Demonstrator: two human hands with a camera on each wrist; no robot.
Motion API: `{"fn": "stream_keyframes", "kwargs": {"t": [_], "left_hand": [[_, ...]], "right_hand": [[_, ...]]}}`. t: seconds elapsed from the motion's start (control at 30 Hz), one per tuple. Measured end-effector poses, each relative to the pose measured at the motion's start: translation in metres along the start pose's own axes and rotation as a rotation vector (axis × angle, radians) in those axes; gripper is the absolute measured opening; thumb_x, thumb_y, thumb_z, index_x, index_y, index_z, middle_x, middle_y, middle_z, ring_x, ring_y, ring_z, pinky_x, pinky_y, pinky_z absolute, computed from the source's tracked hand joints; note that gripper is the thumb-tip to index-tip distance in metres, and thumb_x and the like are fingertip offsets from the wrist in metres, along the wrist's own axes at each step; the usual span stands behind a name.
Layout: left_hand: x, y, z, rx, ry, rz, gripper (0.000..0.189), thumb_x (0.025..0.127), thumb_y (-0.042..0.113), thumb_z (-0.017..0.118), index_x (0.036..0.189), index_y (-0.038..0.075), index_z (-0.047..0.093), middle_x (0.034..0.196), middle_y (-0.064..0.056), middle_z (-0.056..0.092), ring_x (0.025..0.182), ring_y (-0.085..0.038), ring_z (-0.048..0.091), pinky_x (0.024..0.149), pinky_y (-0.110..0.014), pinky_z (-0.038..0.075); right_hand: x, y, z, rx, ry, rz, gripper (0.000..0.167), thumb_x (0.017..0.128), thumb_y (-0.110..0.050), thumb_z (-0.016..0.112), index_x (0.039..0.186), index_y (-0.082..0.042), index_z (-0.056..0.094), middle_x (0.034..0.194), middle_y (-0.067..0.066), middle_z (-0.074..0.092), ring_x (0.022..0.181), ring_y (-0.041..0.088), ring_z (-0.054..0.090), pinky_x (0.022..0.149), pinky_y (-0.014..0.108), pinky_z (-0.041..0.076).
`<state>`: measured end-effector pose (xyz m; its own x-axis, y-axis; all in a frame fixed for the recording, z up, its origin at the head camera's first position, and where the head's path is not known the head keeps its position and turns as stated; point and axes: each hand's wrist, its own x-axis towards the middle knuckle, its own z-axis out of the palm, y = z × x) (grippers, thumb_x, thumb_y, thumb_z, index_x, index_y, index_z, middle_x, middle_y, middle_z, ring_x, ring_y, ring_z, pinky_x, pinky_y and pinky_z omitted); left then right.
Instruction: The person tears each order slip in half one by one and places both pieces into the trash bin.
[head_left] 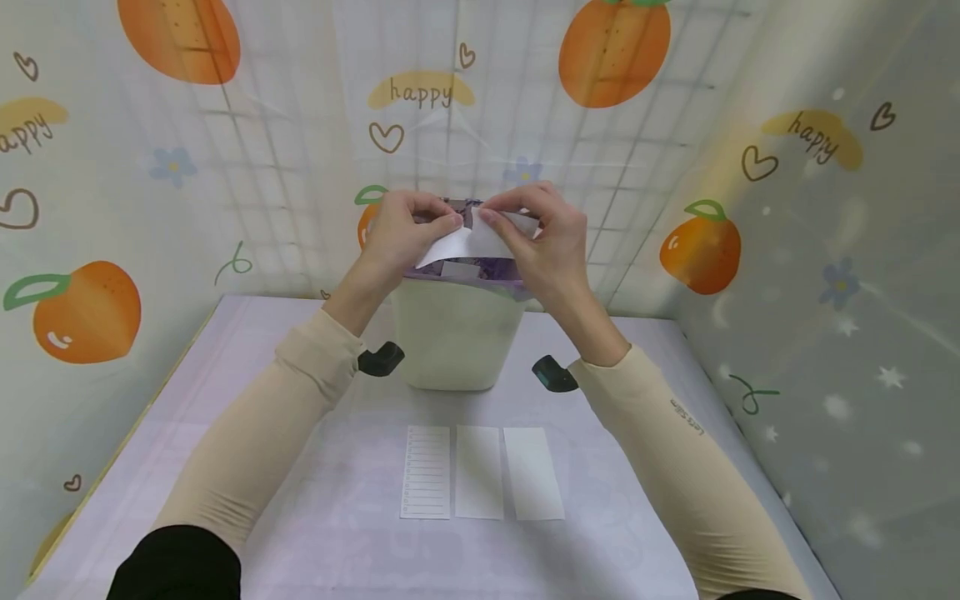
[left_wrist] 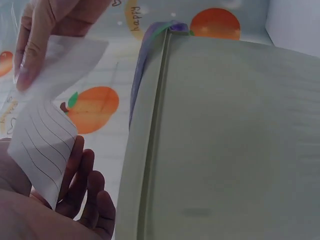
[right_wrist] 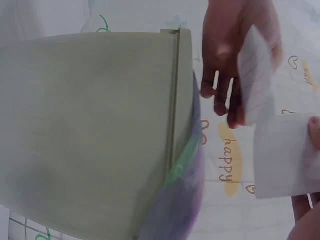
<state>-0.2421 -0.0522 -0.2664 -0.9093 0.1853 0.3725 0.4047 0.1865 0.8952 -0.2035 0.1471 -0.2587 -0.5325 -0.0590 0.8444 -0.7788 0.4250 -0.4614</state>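
My left hand (head_left: 397, 233) and right hand (head_left: 557, 242) pinch lined white paper (head_left: 467, 244) above a pale-green plastic bin (head_left: 459, 333). Three rectangular white paper slips (head_left: 478, 472) lie side by side in front.

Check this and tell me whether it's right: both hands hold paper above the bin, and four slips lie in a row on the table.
Not four: the head view shows three slips in a row on the table. The rest stands: the left hand and right hand hold paper above the bin.
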Motion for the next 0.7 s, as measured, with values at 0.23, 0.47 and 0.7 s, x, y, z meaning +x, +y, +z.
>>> {"fn": "stream_keyframes", "kwargs": {"t": [0.23,0.47,0.7], "left_hand": [[0.003,-0.006,-0.001,0.116,0.056,0.014,0.012,0.095,0.017,0.079,0.093,0.004,0.08,0.09,-0.003,0.074,0.081,-0.015,0.063,0.067,-0.024,0.047],[0.005,-0.008,-0.001,0.143,0.092,-0.006,0.011,0.094,0.016,0.08,0.093,0.005,0.081,0.09,-0.003,0.074,0.082,-0.016,0.062,0.066,-0.024,0.047],[0.005,-0.009,-0.002,0.128,0.099,-0.05,0.011,0.094,0.016,0.08,0.096,0.005,0.081,0.095,-0.005,0.075,0.086,-0.016,0.064,0.07,-0.024,0.05]], "right_hand": [[0.003,-0.009,-0.005,-0.016,0.026,-0.076,0.009,0.09,-0.016,0.085,0.092,-0.008,0.082,0.089,0.008,0.078,0.087,0.013,0.062,0.07,0.025,0.036],[0.005,-0.018,-0.01,0.013,0.048,-0.086,0.008,0.09,-0.015,0.085,0.092,-0.008,0.082,0.088,0.008,0.079,0.085,0.009,0.059,0.068,0.025,0.035],[0.005,-0.027,-0.01,0.054,0.065,-0.06,0.006,0.088,-0.009,0.086,0.091,-0.006,0.082,0.088,0.01,0.078,0.087,0.013,0.06,0.071,0.023,0.039]]}}
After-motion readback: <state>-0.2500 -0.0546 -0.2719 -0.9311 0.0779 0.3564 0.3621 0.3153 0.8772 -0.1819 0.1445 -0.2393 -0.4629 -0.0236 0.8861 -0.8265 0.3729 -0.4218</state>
